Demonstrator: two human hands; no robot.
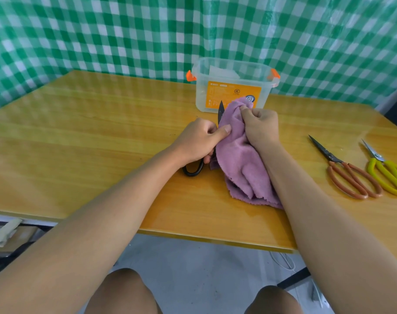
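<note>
My left hand [198,139] grips black scissors [193,169] at mid-table; one handle loop shows below my fingers and the dark blade tip [220,109] points up and away. A pink-purple cloth [240,159] is wrapped over the blades and drapes down toward the table's front edge. My left thumb presses on the cloth. My right hand [259,128] is curled round the cloth's upper part, bunching it against the blades. Most of the blades are hidden under the cloth.
A clear plastic box [232,87] with orange clips and an orange label stands right behind the hands. Orange-handled scissors [349,175] and yellow-handled scissors [387,175] lie at the right of the wooden table [79,141]. A green checked curtain hangs behind.
</note>
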